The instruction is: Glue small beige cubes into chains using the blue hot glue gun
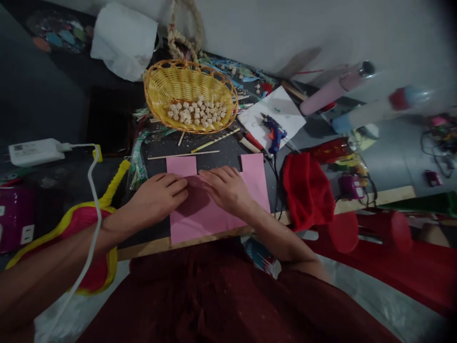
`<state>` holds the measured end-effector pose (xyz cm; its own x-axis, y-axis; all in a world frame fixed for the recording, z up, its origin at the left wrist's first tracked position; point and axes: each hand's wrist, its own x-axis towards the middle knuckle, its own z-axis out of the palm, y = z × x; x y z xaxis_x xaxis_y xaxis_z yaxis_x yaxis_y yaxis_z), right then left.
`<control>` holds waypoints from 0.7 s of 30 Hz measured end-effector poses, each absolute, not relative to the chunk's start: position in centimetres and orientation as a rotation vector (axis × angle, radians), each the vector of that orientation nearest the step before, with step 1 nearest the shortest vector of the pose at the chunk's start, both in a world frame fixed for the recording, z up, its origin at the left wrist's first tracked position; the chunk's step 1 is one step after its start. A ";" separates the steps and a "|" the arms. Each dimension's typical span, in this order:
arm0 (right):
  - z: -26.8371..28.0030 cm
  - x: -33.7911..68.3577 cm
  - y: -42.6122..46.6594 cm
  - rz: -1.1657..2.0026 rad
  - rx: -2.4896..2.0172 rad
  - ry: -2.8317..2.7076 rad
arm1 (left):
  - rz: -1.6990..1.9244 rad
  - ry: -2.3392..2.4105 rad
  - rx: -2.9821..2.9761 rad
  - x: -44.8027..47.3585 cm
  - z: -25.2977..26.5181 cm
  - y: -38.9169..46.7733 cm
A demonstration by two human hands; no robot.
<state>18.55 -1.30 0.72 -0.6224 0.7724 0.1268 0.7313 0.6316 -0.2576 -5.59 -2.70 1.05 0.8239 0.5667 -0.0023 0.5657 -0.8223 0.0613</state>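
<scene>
A dark surface (67, 109) runs along a pale wall (285, 33). Near its front edge lies a pink sheet (214, 216), notched on the far side. The person's left hand (160, 193) rests there with fingers bent, the right hand (226, 188) with fingers outstretched, both by the notch; whether they pinch the sheet cannot be told. Light, even pressure, keeping it flat, would probably serve best. Beyond sits a yellow basket (176, 83) of small pale pieces (200, 114); rightward, a blue glue gun (275, 135) and red cloth (307, 190).
</scene>
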 end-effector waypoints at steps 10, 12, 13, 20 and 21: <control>2.2 33.7 7.1 -0.040 -2.137 -1.774 | 0.029 0.910 2.922 -5.7 0.8 -2.7; 1.7 35.2 8.3 0.028 -2.242 -1.753 | 0.040 0.916 2.917 -5.7 0.8 -2.7; 1.3 35.6 8.8 0.070 -2.285 -1.749 | 0.035 0.921 2.917 -5.7 0.9 -2.7; 0.3 36.0 11.0 0.331 -2.413 -1.595 | -0.044 0.928 2.859 -5.9 0.9 -2.8; 0.2 36.1 10.9 0.302 -2.395 -1.579 | -0.039 0.923 2.856 -6.0 0.9 -2.8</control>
<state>36.10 10.92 0.19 0.3890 0.9207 -0.0318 0.8674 -0.3776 -0.3242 -5.96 -2.83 0.91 0.8116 0.5802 -0.0678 0.5839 -0.8021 0.1252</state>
